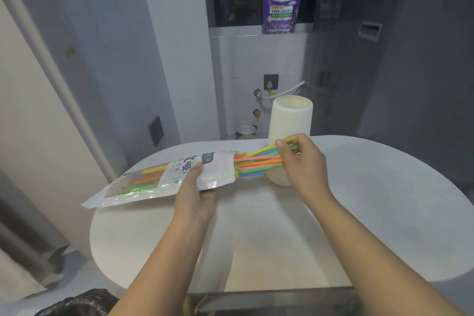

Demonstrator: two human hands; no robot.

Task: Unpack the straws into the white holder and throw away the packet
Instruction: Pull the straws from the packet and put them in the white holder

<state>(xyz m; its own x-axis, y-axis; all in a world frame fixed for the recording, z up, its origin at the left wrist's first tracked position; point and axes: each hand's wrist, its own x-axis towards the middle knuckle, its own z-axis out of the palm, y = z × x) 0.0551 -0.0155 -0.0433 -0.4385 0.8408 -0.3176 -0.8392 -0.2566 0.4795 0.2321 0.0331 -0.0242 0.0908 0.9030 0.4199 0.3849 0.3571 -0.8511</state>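
Head view | left hand [196, 195] grips the straw packet [164, 178] above the white table [282, 233] | right hand [304, 164] pinches the coloured straws [259, 160] jutting from the packet's open end | upright white holder [289, 120] just behind | detergent pouch [282, 1] on far ledge

Both forearms are bare from the bottom edge of the frame up to the wrists, with no sleeves, and the left hand [195, 195] and right hand [305, 164] are ungloved, with short, plain nails and no rings or watch.
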